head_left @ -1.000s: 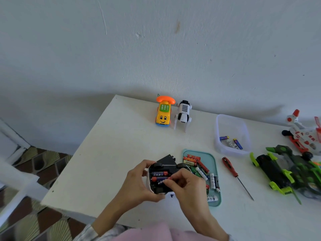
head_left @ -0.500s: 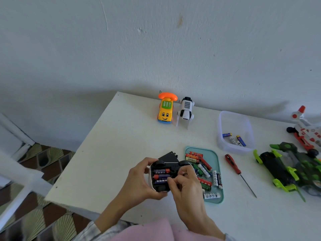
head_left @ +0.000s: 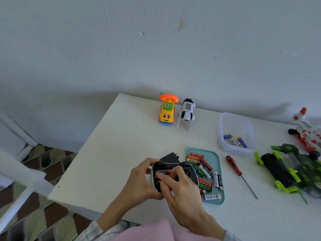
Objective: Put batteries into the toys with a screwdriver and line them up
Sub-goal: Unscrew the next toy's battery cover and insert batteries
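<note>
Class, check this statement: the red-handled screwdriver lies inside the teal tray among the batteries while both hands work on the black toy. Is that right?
Not quite. In the head view the red-handled screwdriver lies on the table, to the right of the teal tray, not inside it. The rest holds: the left hand and the right hand work on the black toy.

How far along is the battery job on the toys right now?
Looks done: the yellow phone car and white robot dog stand side by side by the wall. In hand: left hand holds the black toy while right hand presses batteries in. Left: the green car, the red-white toy; the screwdriver lies idle.
</note>
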`<state>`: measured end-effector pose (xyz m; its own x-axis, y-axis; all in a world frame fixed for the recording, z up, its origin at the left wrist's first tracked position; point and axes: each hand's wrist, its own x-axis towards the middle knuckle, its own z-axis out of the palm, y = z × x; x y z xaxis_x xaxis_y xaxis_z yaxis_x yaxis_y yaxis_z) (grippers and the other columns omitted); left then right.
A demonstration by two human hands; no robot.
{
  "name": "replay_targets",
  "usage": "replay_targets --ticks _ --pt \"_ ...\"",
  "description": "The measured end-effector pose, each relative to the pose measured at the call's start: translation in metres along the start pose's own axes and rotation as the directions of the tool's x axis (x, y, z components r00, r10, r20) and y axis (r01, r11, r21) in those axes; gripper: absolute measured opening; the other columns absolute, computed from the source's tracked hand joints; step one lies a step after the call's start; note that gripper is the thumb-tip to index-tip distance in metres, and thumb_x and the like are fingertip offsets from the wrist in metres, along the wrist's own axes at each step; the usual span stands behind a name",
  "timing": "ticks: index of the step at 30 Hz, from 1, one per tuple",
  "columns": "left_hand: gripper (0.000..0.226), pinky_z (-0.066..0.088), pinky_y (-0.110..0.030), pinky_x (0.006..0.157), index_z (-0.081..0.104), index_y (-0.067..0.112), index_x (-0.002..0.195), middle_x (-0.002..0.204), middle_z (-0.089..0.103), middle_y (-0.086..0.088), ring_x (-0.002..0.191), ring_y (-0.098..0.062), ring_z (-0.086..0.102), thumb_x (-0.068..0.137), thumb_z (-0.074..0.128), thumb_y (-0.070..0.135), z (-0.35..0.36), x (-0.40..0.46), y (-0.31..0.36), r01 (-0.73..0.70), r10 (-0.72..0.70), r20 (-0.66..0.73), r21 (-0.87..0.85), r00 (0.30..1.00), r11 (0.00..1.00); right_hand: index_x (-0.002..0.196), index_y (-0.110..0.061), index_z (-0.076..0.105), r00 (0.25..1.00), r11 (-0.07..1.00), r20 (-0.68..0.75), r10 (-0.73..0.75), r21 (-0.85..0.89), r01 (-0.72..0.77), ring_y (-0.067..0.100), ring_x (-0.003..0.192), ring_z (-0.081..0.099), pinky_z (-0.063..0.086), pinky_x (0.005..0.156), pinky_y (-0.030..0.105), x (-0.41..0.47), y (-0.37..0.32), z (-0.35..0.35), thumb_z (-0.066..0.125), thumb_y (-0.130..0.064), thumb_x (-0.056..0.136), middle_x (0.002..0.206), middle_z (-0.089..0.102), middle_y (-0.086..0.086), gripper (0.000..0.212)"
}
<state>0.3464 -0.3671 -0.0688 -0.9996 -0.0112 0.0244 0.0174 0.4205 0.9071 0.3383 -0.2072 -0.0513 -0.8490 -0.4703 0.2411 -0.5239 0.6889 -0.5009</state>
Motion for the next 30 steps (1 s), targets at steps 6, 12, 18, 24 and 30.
replay_targets --ticks 6,12,18,24,30 --pt "0.070 0.041 -0.008 0.073 0.060 0.027 0.106 0.098 0.065 0.023 0.084 0.003 0.057 0.046 0.092 0.008 -0.001 -0.001 0.007 -0.022 0.022 0.003 0.007 1.000 1.000 0.104 -0.034 0.065 0.997 0.986 0.042 -0.069 -0.146 0.075 0.012 0.060 0.052 0.036 0.038 0.022 -0.002 0.001 0.000 0.044 -0.039 0.089 0.086 0.048 -0.002 0.026" --pt "0.067 0.042 -0.012 0.073 0.060 0.028 0.105 0.097 0.066 0.019 0.079 0.001 0.056 0.048 0.089 0.008 -0.005 -0.002 0.006 -0.009 0.009 0.010 0.003 1.000 1.000 0.107 -0.039 0.062 0.988 0.976 0.147 -0.048 -0.203 0.078 0.013 0.063 0.052 0.042 0.045 0.028 0.003 0.001 -0.003 0.033 -0.051 0.091 0.085 0.048 -0.005 0.036" --pt "0.070 0.044 -0.012 0.073 0.058 0.031 0.107 0.101 0.064 0.020 0.081 -0.003 0.055 0.048 0.092 0.017 -0.004 -0.002 0.005 -0.009 0.009 0.011 0.008 1.000 1.000 0.121 -0.039 0.057 0.963 0.991 0.233 -0.132 -0.007 0.137 0.013 0.076 0.054 0.038 0.061 0.024 0.018 0.015 -0.020 0.031 -0.045 0.094 0.099 0.051 -0.009 0.038" --pt "0.069 0.042 -0.008 0.068 0.059 0.030 0.104 0.096 0.063 0.022 0.077 0.002 0.053 0.046 0.092 0.012 -0.004 -0.001 0.009 -0.017 0.017 0.034 0.019 0.999 1.000 0.093 -0.033 0.070 0.851 0.870 0.362 -0.381 -0.172 0.462 0.010 0.053 0.043 0.026 0.043 0.020 0.038 0.018 -0.029 0.041 -0.028 0.083 0.081 0.053 -0.006 0.030" --pt "0.069 0.046 -0.014 0.071 0.058 0.036 0.104 0.099 0.064 0.019 0.078 -0.002 0.052 0.047 0.092 0.017 -0.009 0.004 0.004 0.022 -0.023 0.059 0.015 0.998 1.000 0.123 -0.027 0.059 0.716 0.830 0.557 -0.421 -0.081 0.551 0.015 0.070 0.041 0.030 0.063 0.025 0.068 0.026 -0.043 0.042 -0.016 0.097 0.106 0.053 0.005 0.033"
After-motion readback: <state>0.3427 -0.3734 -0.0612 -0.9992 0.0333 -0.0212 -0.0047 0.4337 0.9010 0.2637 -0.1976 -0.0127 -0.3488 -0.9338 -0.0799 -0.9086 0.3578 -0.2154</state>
